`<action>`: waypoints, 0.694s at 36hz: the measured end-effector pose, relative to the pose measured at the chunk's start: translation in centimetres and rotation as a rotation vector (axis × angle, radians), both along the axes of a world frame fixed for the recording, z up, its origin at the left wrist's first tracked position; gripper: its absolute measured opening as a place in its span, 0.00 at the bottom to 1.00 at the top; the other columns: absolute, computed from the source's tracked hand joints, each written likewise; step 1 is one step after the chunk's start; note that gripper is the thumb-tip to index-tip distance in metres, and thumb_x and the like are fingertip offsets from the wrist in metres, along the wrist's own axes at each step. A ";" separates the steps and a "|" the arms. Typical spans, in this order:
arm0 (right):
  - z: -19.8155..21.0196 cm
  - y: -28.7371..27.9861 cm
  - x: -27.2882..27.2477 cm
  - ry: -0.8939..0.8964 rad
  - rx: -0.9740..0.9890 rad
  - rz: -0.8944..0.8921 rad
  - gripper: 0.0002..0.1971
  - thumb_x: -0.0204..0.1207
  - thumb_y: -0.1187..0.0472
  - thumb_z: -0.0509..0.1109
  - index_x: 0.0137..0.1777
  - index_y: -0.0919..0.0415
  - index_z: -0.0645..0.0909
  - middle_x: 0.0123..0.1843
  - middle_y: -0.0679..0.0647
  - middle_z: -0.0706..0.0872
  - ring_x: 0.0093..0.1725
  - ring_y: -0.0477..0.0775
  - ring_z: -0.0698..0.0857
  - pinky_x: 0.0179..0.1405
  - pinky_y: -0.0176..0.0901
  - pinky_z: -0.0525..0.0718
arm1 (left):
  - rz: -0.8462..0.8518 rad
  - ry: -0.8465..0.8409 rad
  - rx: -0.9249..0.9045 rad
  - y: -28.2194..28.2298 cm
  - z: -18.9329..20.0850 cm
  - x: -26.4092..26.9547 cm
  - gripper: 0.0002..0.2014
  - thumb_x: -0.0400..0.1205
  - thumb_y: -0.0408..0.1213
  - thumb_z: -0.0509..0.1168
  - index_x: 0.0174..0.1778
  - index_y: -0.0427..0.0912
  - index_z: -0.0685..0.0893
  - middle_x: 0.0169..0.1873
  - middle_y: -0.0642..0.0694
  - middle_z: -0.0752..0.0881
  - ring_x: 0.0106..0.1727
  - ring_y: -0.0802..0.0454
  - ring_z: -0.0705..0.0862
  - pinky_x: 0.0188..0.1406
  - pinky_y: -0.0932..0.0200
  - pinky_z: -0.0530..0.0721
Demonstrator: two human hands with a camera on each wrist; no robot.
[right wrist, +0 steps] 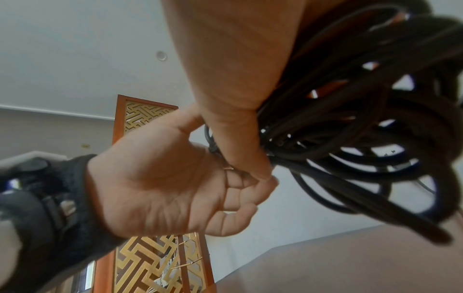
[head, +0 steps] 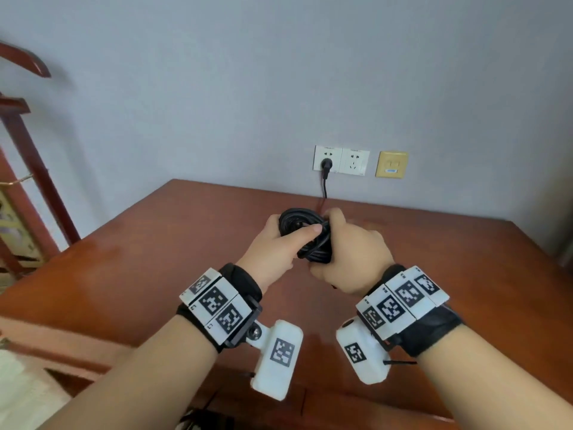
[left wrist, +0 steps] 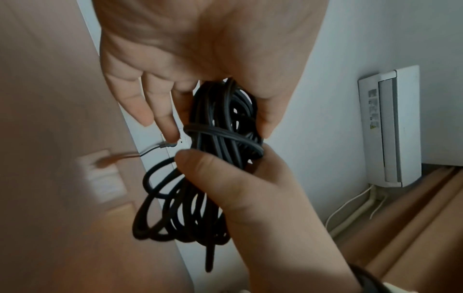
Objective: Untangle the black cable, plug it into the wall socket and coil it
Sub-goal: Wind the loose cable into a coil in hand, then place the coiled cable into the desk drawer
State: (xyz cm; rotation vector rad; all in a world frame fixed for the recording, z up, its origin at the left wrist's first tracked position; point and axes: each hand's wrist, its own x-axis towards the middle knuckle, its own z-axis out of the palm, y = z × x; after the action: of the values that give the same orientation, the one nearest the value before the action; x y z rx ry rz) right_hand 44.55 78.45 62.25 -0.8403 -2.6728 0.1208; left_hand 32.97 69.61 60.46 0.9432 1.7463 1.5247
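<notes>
The black cable (head: 294, 217) is gathered into a coil that I hold in both hands above the brown wooden table (head: 155, 259). My left hand (head: 288, 240) grips the coil's left side, thumb laid across the loops. My right hand (head: 341, 240) is wrapped round its right side. In the left wrist view one turn of cable (left wrist: 220, 132) crosses the bundle's middle, and a short end (left wrist: 209, 257) hangs below. The plug (head: 326, 164) sits in the left white wall socket (head: 319, 153), and a stretch of cable drops from it to the table's far edge.
A second white socket (head: 355, 162) and a yellow wall plate (head: 391, 164) are to the right of the plug. A dark red wooden rack (head: 28, 144) stands at the left. A wall air conditioner (left wrist: 391, 126) and a carved wooden screen (right wrist: 140, 247) show in the wrist views.
</notes>
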 end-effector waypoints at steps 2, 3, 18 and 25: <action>-1.1 -1.6 0.6 0.000 -0.002 -0.003 0.30 0.64 0.47 0.70 0.61 0.54 0.62 0.38 0.42 0.81 0.43 0.53 0.85 0.49 0.50 0.76 | 0.002 0.035 -0.015 -1.6 -0.9 0.5 0.23 0.76 0.59 0.70 0.62 0.54 0.73 0.56 0.53 0.85 0.56 0.53 0.86 0.58 0.50 0.84; -1.6 -2.3 0.9 0.002 0.001 -0.003 0.30 0.64 0.47 0.70 0.61 0.54 0.62 0.38 0.42 0.81 0.43 0.53 0.85 0.48 0.50 0.76 | 0.003 0.047 -0.016 -2.4 -1.3 0.7 0.24 0.76 0.59 0.70 0.63 0.53 0.73 0.56 0.53 0.85 0.56 0.54 0.86 0.58 0.51 0.84; -6.4 -11.1 0.5 -0.015 -0.058 0.041 0.26 0.64 0.47 0.70 0.56 0.54 0.61 0.37 0.42 0.79 0.37 0.53 0.81 0.43 0.49 0.76 | 0.015 0.178 -0.102 -11.7 -6.3 -0.2 0.26 0.78 0.55 0.69 0.69 0.50 0.72 0.60 0.53 0.84 0.56 0.57 0.85 0.50 0.62 0.82; -8.3 -15.2 -2.0 -0.042 -0.079 0.099 0.28 0.63 0.46 0.72 0.57 0.54 0.62 0.41 0.46 0.81 0.40 0.55 0.83 0.46 0.53 0.81 | -0.031 0.317 -0.155 -17.4 -8.6 -3.0 0.23 0.79 0.58 0.66 0.69 0.56 0.73 0.62 0.59 0.82 0.60 0.66 0.80 0.54 0.64 0.78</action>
State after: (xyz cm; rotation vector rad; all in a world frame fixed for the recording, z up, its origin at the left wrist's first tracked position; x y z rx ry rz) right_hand 42.51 63.28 53.91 -0.7418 -2.7651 0.2371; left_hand 30.00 52.16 51.88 1.1737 2.0261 1.2504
